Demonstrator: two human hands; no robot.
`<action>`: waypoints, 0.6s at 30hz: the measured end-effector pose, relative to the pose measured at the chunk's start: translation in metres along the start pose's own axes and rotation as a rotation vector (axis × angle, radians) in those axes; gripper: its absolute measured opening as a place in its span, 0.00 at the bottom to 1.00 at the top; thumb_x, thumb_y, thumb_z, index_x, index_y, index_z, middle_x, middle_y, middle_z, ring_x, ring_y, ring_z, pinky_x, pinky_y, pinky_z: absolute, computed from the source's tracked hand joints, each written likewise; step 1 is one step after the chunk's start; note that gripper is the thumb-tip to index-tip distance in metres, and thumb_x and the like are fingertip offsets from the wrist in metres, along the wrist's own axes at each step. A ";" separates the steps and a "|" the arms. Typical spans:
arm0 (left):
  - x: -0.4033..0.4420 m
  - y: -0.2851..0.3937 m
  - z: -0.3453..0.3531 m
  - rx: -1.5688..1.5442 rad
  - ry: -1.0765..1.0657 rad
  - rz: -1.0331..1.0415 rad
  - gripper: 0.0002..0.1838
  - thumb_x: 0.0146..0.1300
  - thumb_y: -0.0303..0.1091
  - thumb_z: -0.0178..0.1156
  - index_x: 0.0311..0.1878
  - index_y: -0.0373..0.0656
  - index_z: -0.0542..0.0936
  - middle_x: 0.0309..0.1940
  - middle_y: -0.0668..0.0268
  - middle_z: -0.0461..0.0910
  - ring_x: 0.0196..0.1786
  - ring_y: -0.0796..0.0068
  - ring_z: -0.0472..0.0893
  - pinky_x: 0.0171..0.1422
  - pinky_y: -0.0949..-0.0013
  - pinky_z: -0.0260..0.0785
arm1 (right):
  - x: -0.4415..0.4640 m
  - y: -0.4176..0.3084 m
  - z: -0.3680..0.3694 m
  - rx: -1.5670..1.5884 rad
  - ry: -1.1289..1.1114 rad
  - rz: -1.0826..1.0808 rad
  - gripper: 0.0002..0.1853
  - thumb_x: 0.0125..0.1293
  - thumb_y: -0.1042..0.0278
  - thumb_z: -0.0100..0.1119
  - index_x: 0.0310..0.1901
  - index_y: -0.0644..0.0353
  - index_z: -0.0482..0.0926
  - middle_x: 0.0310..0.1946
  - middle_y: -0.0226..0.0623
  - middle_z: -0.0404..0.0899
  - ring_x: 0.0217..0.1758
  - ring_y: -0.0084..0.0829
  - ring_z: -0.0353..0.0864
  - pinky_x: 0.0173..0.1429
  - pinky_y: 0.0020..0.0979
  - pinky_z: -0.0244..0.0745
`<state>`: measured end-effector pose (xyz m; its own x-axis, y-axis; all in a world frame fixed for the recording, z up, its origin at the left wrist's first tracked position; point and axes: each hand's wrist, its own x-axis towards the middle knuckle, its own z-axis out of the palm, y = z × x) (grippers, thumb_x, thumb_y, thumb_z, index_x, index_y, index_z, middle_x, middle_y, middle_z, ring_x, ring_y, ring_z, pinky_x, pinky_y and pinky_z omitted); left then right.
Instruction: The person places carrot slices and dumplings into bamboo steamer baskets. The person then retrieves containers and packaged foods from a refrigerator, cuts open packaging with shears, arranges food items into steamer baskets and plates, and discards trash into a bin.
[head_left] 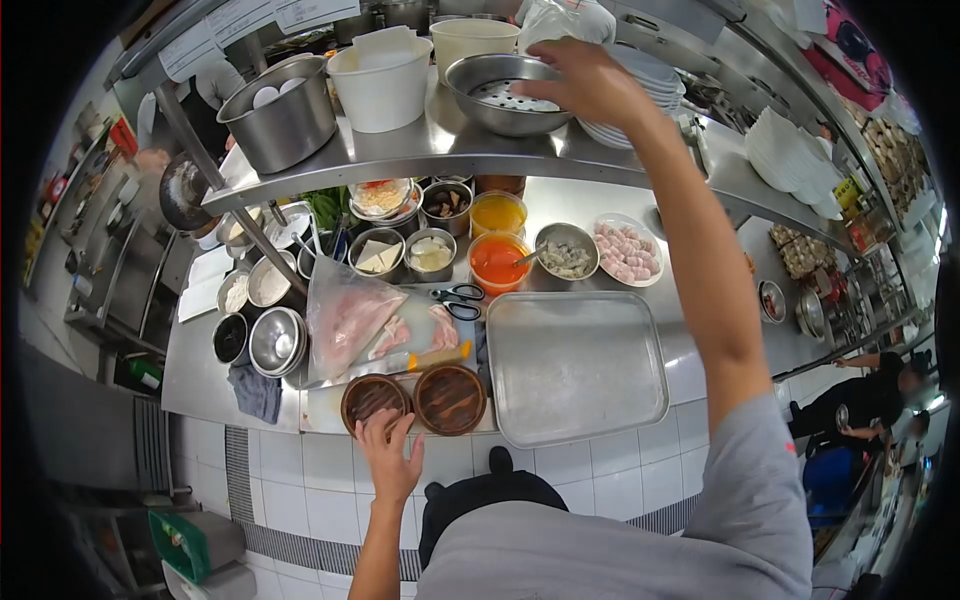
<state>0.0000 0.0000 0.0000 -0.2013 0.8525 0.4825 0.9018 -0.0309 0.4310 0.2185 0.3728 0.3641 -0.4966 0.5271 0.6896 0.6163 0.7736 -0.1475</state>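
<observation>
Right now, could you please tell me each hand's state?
Left hand: open, fingertips at the left wooden steamer.
Right hand: open, over the steel bowl.

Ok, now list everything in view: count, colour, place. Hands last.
Steel pot: one, silver, shelf left
Buckets: two, whitish, shelf
Shelf bowl: one, silver, shelf middle
Plate stack: one, white, shelf right
Liquid tubs: two, orange and yellow, counter centre
Meat plate: one, pink on white, counter right
Scissors: one, black handles, above knife
Knife: one, yellow handle, above round containers
Meat bag: one, clear, pink contents, left of scissors
Round containers: two, brown, front edge
Tray: one, silver, front right
Smaller bowls, background: too crowded to count
Left hand: one, bare, at left container
Right hand: one, bare, at shelf bowl
</observation>
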 end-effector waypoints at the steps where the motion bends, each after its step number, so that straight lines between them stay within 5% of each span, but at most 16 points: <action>1: 0.005 0.004 -0.005 -0.031 0.034 0.028 0.23 0.55 0.31 0.70 0.56 0.48 0.80 0.58 0.59 0.72 0.66 0.54 0.70 0.77 0.39 0.48 | 0.022 0.010 0.012 -0.181 -0.163 -0.057 0.40 0.54 0.34 0.69 0.54 0.66 0.82 0.52 0.53 0.83 0.56 0.39 0.83 0.62 0.40 0.74; 2: 0.009 0.007 -0.009 -0.062 0.068 0.055 0.22 0.54 0.30 0.71 0.55 0.47 0.81 0.57 0.60 0.72 0.65 0.54 0.71 0.76 0.39 0.50 | 0.035 0.012 0.019 -0.363 -0.327 -0.114 0.38 0.52 0.35 0.71 0.46 0.71 0.85 0.46 0.50 0.86 0.46 0.39 0.88 0.52 0.40 0.81; 5: 0.008 0.036 0.002 -0.123 0.113 0.014 0.22 0.54 0.29 0.70 0.55 0.46 0.81 0.57 0.59 0.72 0.63 0.54 0.73 0.75 0.39 0.51 | 0.058 0.005 0.012 -0.397 -0.687 0.155 0.43 0.47 0.33 0.73 0.47 0.73 0.84 0.45 0.50 0.85 0.48 0.38 0.86 0.51 0.35 0.80; 6: 0.012 0.036 -0.002 -0.110 0.118 0.013 0.22 0.54 0.29 0.70 0.55 0.46 0.81 0.57 0.59 0.72 0.63 0.54 0.73 0.75 0.39 0.51 | 0.059 -0.010 0.000 -0.351 -0.651 0.233 0.35 0.56 0.40 0.72 0.48 0.70 0.84 0.45 0.45 0.85 0.47 0.35 0.85 0.51 0.33 0.79; 7: 0.014 0.040 -0.004 -0.142 0.146 0.007 0.22 0.55 0.28 0.70 0.54 0.45 0.81 0.56 0.58 0.73 0.62 0.54 0.73 0.75 0.39 0.52 | 0.061 -0.003 0.001 -0.349 -0.654 0.227 0.35 0.56 0.40 0.72 0.48 0.70 0.84 0.45 0.45 0.85 0.47 0.35 0.85 0.51 0.33 0.79; 9: 0.021 0.042 -0.005 -0.172 0.174 -0.003 0.21 0.55 0.27 0.69 0.54 0.45 0.81 0.55 0.57 0.73 0.61 0.54 0.74 0.75 0.39 0.53 | 0.066 0.025 0.005 0.121 -0.397 0.202 0.32 0.50 0.39 0.76 0.36 0.68 0.85 0.29 0.36 0.83 0.32 0.28 0.82 0.37 0.32 0.76; 11: 0.036 0.043 -0.003 -0.263 0.205 0.013 0.19 0.56 0.26 0.69 0.52 0.42 0.81 0.54 0.55 0.74 0.59 0.54 0.75 0.71 0.46 0.61 | 0.075 0.041 0.012 0.170 -0.343 0.216 0.29 0.55 0.46 0.75 0.39 0.70 0.85 0.33 0.35 0.83 0.32 0.26 0.82 0.38 0.34 0.78; 14: 0.085 0.063 -0.020 -0.338 0.234 0.121 0.17 0.56 0.24 0.68 0.51 0.41 0.82 0.53 0.54 0.75 0.57 0.54 0.76 0.64 0.54 0.68 | 0.073 0.045 0.009 0.371 -0.223 0.345 0.26 0.61 0.51 0.71 0.46 0.71 0.83 0.39 0.38 0.84 0.35 0.28 0.84 0.45 0.35 0.81; 16: 0.129 0.082 -0.036 -0.323 0.303 0.278 0.17 0.56 0.22 0.68 0.51 0.40 0.83 0.53 0.54 0.75 0.55 0.55 0.76 0.58 0.59 0.71 | 0.066 0.034 0.001 0.278 -0.078 0.244 0.20 0.69 0.55 0.61 0.54 0.62 0.82 0.51 0.55 0.84 0.56 0.37 0.83 0.61 0.34 0.72; 18: 0.171 0.099 -0.045 -0.363 0.367 0.384 0.18 0.56 0.22 0.67 0.51 0.40 0.82 0.53 0.54 0.75 0.53 0.55 0.77 0.58 0.59 0.71 | 0.066 0.020 -0.003 0.302 0.000 0.304 0.20 0.69 0.54 0.61 0.53 0.63 0.83 0.49 0.56 0.84 0.55 0.39 0.83 0.59 0.36 0.73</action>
<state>0.0374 0.1195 0.1594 -0.0654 0.5131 0.8558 0.7620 -0.5281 0.3748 0.2003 0.4223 0.4092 -0.3197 0.7472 0.5827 0.5283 0.6511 -0.5450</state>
